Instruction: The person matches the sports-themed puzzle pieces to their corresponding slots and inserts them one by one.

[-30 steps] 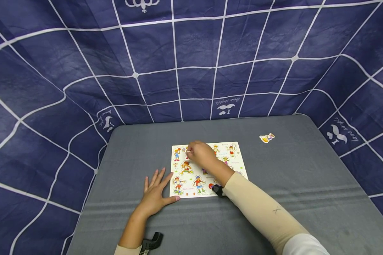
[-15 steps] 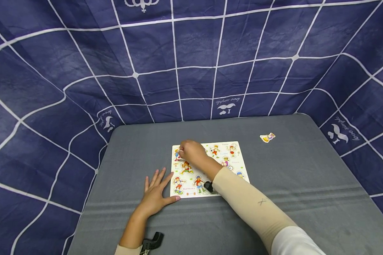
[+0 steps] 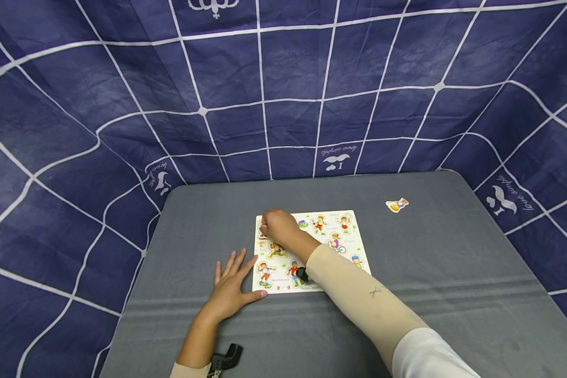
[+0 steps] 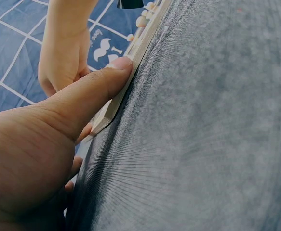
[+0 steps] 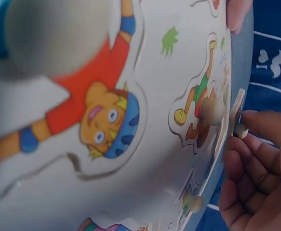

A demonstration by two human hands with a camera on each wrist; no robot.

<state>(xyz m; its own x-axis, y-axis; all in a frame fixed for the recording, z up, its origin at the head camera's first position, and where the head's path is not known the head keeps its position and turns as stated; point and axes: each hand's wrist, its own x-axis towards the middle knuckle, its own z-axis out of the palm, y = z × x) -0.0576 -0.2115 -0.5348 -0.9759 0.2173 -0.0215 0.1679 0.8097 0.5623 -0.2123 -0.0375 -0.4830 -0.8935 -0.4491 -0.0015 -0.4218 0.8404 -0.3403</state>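
Note:
A white wooden peg puzzle board (image 3: 283, 275) with sports figures lies on the table. My left hand (image 3: 230, 294) rests at its left edge, fingers spread, with the thumb against the board's side in the left wrist view. Over the upper-left corner, my right hand (image 3: 281, 227) pinches the round wooden knob (image 5: 241, 130) of a puzzle piece (image 5: 237, 108). That piece stands tilted at the board in the right wrist view; its picture is mostly hidden. A running-figure piece (image 5: 198, 108) with its own knob sits in the board nearby.
A loose puzzle piece (image 3: 397, 205) lies on the grey tablecloth (image 3: 434, 252) right of the board, toward the back. Blue gridded curtains (image 3: 288, 126) hang behind the table and at both sides. A black wrist device (image 3: 227, 358) sits on my left wrist.
My right hand has moved left along the board's top, from beside the upper-left figure to over it, carrying the pinched piece. My left hand has stayed in place.

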